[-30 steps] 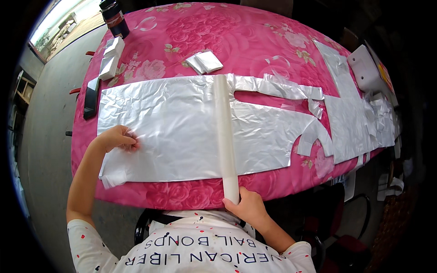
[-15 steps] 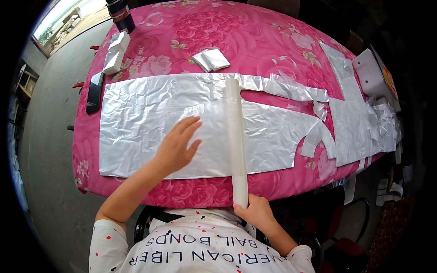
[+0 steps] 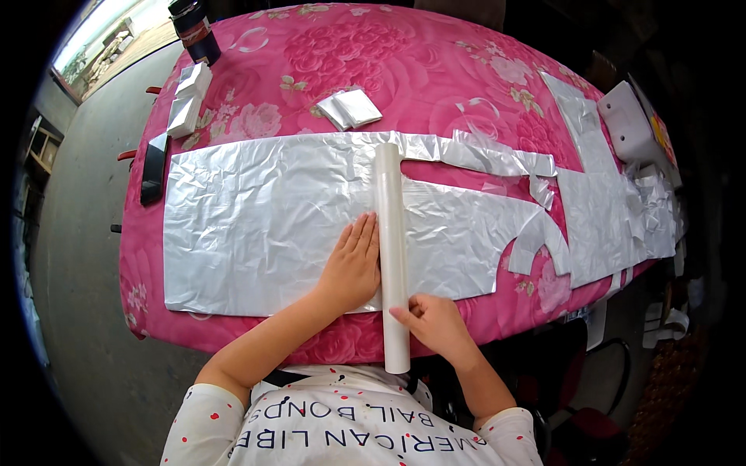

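Observation:
A pale, translucent plastic roll [image 3: 392,233] lies across a shiny, silvery-white plastic sheet [image 3: 233,225], its near end sticking out past the table edge. My left hand [image 3: 353,264] lies flat with its fingers stretched out, against the roll's left side. On the other side, near the roll's lower part, my right hand [image 3: 435,322] has curled fingers, with the thumb tip touching the roll. Whether anything is pinched in those fingers is hidden. The sheet's right part has curved cutouts and strap-like strips [image 3: 497,155].
The table wears a pink flowered cloth [image 3: 342,46]. Folded silvery packets [image 3: 353,107] lie beyond the sheet. At left are a black phone [image 3: 155,171], white stacks [image 3: 186,101] and a dark bottle [image 3: 196,31]. More sheeting [image 3: 602,225] and a white container [image 3: 625,116] sit at right.
My left hand has moved right and come down flat beside the roll. My right hand has shifted up from the roll's near end. The roll sits slightly further left and nearer me.

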Tool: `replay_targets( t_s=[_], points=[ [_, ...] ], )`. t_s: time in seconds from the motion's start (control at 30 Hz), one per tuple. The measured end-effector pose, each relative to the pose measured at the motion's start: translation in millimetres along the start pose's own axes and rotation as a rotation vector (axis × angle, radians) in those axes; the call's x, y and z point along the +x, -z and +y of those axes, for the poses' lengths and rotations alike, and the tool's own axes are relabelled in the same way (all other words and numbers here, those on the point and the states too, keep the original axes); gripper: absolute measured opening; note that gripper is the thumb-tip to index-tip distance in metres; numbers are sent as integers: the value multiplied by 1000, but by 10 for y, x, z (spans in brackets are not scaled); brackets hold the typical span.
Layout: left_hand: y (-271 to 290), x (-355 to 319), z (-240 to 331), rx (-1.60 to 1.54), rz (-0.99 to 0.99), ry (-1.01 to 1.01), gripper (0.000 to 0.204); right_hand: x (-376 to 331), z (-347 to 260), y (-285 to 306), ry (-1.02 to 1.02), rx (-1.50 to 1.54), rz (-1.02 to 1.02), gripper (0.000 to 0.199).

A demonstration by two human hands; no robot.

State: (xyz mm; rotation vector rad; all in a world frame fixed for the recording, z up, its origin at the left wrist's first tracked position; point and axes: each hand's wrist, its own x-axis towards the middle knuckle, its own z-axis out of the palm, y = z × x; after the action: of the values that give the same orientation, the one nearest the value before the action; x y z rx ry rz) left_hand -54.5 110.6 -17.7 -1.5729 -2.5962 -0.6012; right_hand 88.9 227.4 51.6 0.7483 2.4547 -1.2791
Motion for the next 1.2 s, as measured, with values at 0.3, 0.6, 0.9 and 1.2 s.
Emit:
replay_targets(
  t_s=[0.3,0.6,0.9,1.2],
  points=[
    [64,20,21,-30,-18,-16,53,1741,-284,258,77,1082,53,22],
    [78,-13,4,-36,-17,-14,54,2245,44,854,433,1654,429,23],
    [14,-10,19,-39,36,-26,55,1561,665,2647,622,1570,869,32],
    [24,-33,8,-39,33,-11,53,1116,-1236,955,820,1370,47,39]
  ],
)
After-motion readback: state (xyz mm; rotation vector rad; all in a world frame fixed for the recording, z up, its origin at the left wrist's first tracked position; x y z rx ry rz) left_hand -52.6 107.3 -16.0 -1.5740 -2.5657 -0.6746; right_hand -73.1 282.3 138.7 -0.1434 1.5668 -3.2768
